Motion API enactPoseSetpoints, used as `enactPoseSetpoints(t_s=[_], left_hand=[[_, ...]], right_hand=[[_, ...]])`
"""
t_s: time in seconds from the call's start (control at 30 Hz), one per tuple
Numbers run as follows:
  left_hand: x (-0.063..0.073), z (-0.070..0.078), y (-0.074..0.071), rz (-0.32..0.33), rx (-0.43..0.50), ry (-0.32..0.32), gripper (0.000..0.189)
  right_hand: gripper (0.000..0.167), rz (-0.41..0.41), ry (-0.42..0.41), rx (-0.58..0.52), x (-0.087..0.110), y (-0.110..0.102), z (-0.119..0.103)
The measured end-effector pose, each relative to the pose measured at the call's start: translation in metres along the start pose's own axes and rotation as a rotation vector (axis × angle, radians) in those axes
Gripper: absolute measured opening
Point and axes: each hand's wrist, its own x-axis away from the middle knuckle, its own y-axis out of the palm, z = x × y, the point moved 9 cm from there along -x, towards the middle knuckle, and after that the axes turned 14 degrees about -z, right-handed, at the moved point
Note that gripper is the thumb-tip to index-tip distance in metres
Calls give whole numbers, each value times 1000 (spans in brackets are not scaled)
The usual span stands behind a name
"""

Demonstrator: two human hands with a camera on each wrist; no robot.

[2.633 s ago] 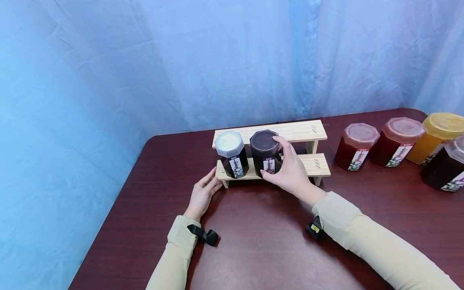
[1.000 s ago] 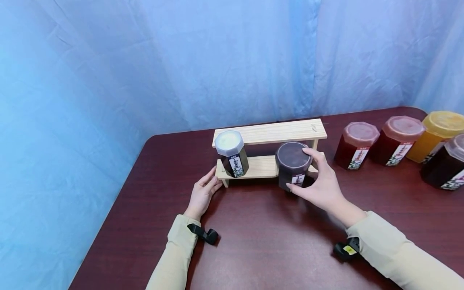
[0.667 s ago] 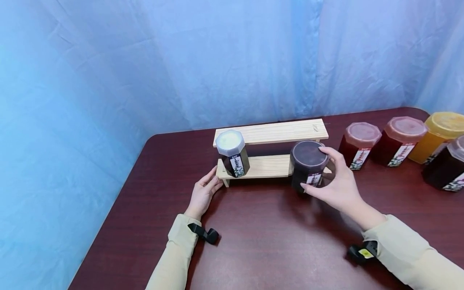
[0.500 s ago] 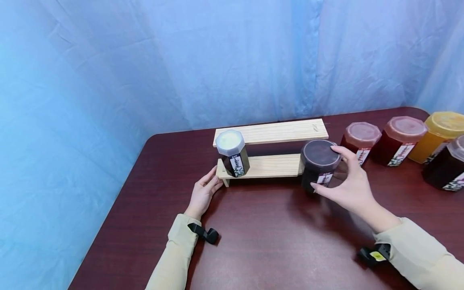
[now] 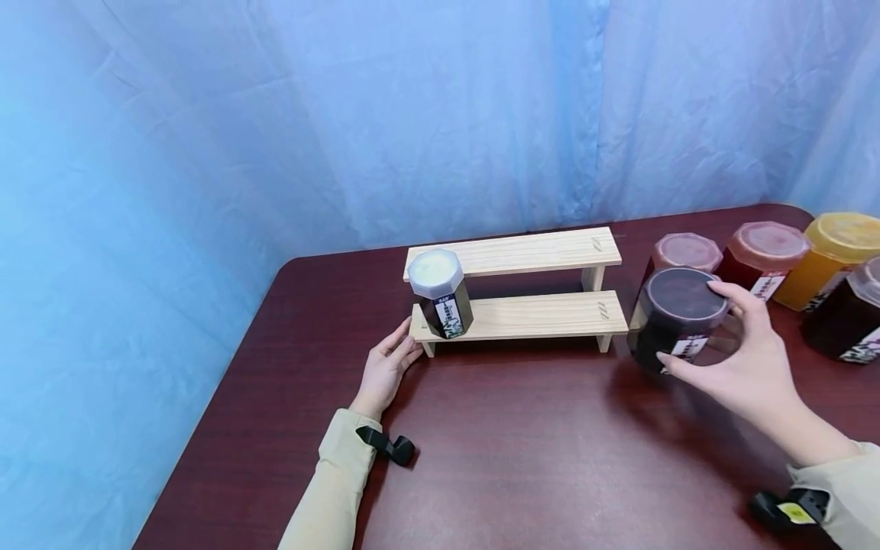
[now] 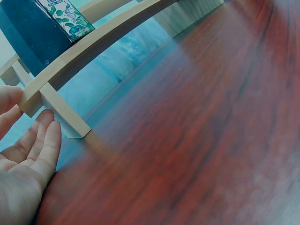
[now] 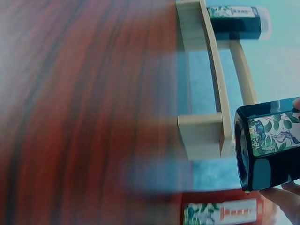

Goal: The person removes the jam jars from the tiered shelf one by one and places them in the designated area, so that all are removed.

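A two-tier wooden shelf rack point(image 5: 529, 317) stands on the table. My left hand point(image 5: 382, 370) grips the left end of its lower plank, its fingertips point(image 6: 49, 117) close to the rack's leg. On that plank's left end stands an octagonal jar with a whitish lid point(image 5: 440, 294). My right hand point(image 5: 745, 367) holds a dark jar with a dark lid point(image 5: 681, 305) between thumb and fingers, just right of the rack. This jar is lifted clear of the table and slightly tilted in the right wrist view, its label point(image 7: 276, 133) showing.
Behind the held jar stands a red jar point(image 5: 687, 252), partly hidden. Farther right are another red jar point(image 5: 763, 256), a yellow jar point(image 5: 842, 241) and a dark jar with a clear lid point(image 5: 842, 321). A blue curtain point(image 5: 440, 114) hangs behind the dark red table point(image 5: 495, 458).
My right hand has lifted the dark jar off the lower plank and carried it right, past the rack's end. My left hand and the white-lidded jar have stayed in place.
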Motion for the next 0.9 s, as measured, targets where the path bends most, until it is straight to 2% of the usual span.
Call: enactPoseSetpoints(t_s=[0.1, 0.33, 0.5, 0.6, 0.8, 0.9], left_hand=[[1, 0, -1, 3, 2, -1, 47], [1, -1, -2, -2, 8, 9, 47], [0, -1, -1, -1, 14, 8, 47], [0, -2, -1, 4, 11, 6, 47], [0, -1, -1, 5, 10, 2, 47], [0, -1, -1, 10, 14, 2, 47]], right_hand=[[110, 6, 18, 8, 3, -10, 15], [122, 18, 84, 82, 11, -32, 82], [123, 6, 126, 148, 16, -42, 112], [123, -1, 153, 195, 19, -47, 119], [114, 4, 196, 100, 21, -57, 100], [112, 39, 197, 125, 23, -64, 101]])
